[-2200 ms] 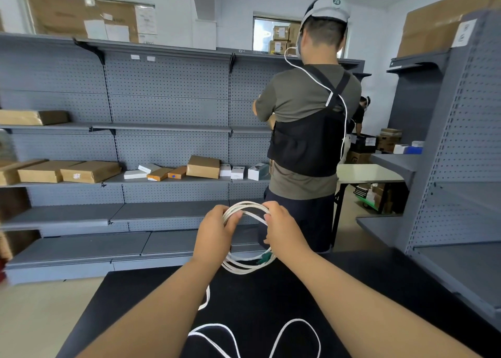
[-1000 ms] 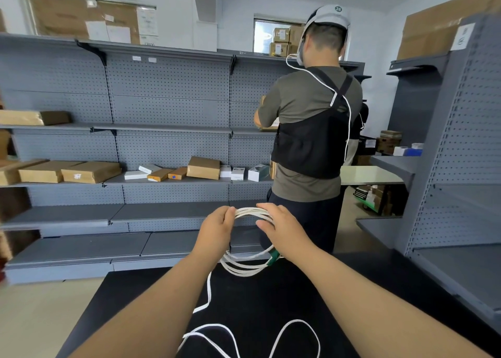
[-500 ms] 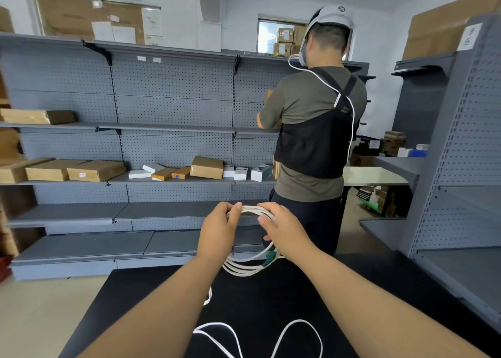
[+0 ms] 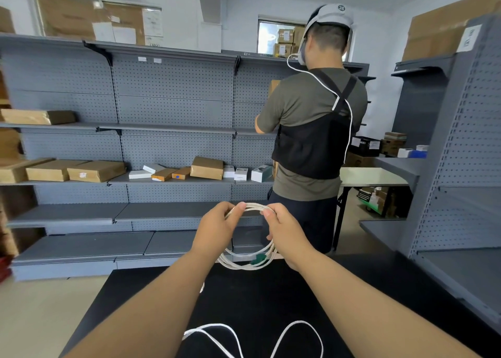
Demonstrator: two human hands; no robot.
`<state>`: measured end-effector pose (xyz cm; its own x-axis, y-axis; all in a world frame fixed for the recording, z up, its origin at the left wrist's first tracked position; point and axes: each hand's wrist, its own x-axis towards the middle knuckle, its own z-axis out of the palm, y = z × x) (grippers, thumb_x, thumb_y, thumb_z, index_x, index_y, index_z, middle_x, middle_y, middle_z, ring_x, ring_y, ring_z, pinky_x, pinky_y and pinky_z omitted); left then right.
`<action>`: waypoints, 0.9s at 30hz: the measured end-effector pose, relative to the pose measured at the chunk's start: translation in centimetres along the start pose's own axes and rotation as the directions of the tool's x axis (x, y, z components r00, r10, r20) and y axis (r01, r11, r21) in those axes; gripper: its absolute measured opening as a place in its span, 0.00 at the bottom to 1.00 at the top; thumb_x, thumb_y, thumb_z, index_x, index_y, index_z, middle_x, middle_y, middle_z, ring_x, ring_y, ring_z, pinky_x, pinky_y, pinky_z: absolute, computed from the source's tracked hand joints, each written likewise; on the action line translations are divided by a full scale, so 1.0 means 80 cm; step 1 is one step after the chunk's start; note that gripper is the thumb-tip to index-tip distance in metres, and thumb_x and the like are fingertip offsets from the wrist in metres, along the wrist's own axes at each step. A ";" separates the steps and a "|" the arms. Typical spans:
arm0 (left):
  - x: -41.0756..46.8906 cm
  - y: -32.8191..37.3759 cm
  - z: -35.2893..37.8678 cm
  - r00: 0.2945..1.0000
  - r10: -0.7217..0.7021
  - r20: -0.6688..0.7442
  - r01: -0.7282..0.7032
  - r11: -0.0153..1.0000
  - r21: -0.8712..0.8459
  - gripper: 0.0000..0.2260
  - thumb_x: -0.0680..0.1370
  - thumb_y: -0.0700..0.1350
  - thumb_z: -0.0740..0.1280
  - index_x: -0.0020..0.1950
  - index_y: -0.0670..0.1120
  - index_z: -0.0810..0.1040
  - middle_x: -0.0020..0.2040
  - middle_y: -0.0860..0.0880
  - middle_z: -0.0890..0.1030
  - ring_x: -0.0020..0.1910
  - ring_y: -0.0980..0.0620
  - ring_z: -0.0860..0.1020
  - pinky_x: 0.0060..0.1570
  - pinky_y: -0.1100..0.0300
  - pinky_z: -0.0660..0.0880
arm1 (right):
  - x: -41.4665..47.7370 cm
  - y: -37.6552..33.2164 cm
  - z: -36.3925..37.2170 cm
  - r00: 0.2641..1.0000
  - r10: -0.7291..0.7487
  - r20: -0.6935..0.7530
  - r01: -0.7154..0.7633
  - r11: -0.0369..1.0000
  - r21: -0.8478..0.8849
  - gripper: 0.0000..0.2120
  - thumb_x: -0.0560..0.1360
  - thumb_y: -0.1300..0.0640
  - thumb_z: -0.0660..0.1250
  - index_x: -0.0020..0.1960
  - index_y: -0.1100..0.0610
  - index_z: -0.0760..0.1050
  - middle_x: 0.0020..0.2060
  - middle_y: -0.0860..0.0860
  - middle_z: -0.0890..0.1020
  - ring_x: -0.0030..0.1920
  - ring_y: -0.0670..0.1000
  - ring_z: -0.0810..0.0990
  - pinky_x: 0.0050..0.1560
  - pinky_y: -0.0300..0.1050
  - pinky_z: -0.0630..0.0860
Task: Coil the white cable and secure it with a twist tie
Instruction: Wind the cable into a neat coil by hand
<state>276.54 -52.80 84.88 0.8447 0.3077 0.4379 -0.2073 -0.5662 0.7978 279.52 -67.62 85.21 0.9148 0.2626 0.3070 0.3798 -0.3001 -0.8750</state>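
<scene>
We hold the white cable (image 4: pixel 248 260) up in front of us, above the far edge of the black surface (image 4: pixel 260 300), so that the loops hang free and keep their round shape instead of flattening or snagging. Our left hand (image 4: pixel 217 228) pinches the top of the coil, its fingers (image 4: pixel 237 211) closed on the bundled strands, and our right hand (image 4: pixel 284 233) grips the same bundle just beside it, fingers (image 4: pixel 269 213) curled around the strands; holding at two close points seems meant to stop the turns from springing apart while more cable is gathered. At the bottom of the coil a small green piece (image 4: pixel 259 258) sits among the strands; we cannot tell whether it is a connector or the tie. The rest of the cable is not yet wound: a loose tail (image 4: pixel 214 330) lies in curves on the surface near us, so we judge the coiling only partly done and the tying still ahead. Ahead of us another person (image 4: pixel 311 129) stands with their back turned at the grey shelves (image 4: pixel 173 127), which carry brown and white boxes (image 4: pixel 207 167). As for writing, a round badge on that person's headgear (image 4: pixel 336 14) bears a two-digit number, probably 28; the papers on the wall and the labels on the boxes are too small to read.
</scene>
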 end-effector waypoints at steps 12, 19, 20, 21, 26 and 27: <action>0.003 0.000 -0.002 0.992 0.104 -0.067 -0.096 0.989 0.109 0.16 0.79 0.56 0.56 0.39 0.46 0.66 0.29 0.51 0.68 0.29 0.53 0.66 0.30 0.57 0.62 | 0.005 -0.002 -0.006 0.992 0.076 0.097 -0.092 0.981 0.171 0.09 0.79 0.47 0.56 0.50 0.48 0.74 0.35 0.47 0.78 0.31 0.45 0.76 0.36 0.41 0.74; 0.010 0.002 -0.005 0.987 0.154 0.054 -0.161 0.969 0.187 0.14 0.79 0.56 0.57 0.41 0.48 0.68 0.28 0.51 0.69 0.29 0.53 0.68 0.30 0.57 0.63 | 0.008 -0.003 -0.005 0.970 0.137 0.200 -0.179 0.962 0.207 0.14 0.80 0.47 0.55 0.47 0.50 0.77 0.31 0.47 0.72 0.32 0.48 0.74 0.42 0.47 0.72; 0.011 0.002 -0.005 0.986 0.152 0.064 -0.162 0.968 0.194 0.14 0.79 0.57 0.57 0.41 0.48 0.67 0.29 0.51 0.69 0.29 0.53 0.68 0.30 0.57 0.64 | 0.009 -0.002 -0.004 0.967 0.149 0.204 -0.193 0.957 0.217 0.14 0.80 0.48 0.55 0.46 0.51 0.77 0.31 0.47 0.72 0.32 0.48 0.74 0.42 0.46 0.72; 0.011 0.001 -0.005 0.987 0.148 0.068 -0.159 0.967 0.199 0.14 0.79 0.57 0.57 0.40 0.48 0.67 0.28 0.51 0.69 0.29 0.53 0.68 0.30 0.57 0.63 | 0.008 -0.001 -0.003 0.965 0.159 0.208 -0.207 0.950 0.234 0.14 0.81 0.48 0.55 0.45 0.53 0.76 0.32 0.48 0.73 0.32 0.47 0.74 0.42 0.46 0.73; 0.009 -0.005 -0.004 0.994 0.099 0.044 -0.105 0.983 0.149 0.16 0.77 0.58 0.60 0.39 0.48 0.70 0.29 0.52 0.70 0.30 0.55 0.69 0.30 0.59 0.64 | 0.006 0.000 0.003 0.977 0.151 0.148 -0.180 0.961 0.211 0.13 0.81 0.50 0.54 0.43 0.53 0.73 0.32 0.49 0.70 0.33 0.48 0.71 0.50 0.52 0.76; 0.008 -0.005 -0.003 0.996 0.084 0.043 -0.088 0.988 0.127 0.17 0.77 0.59 0.60 0.37 0.47 0.70 0.29 0.52 0.70 0.29 0.55 0.69 0.29 0.60 0.64 | 0.006 0.000 0.004 0.982 0.148 0.118 -0.170 0.964 0.206 0.13 0.81 0.50 0.54 0.43 0.53 0.72 0.31 0.49 0.68 0.32 0.47 0.69 0.51 0.52 0.77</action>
<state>277.03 -52.17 84.94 0.8451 0.2259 0.4846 -0.2169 -0.6837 0.6968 279.92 -67.21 85.26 0.9384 0.3210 0.1275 0.1818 -0.1451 -0.9726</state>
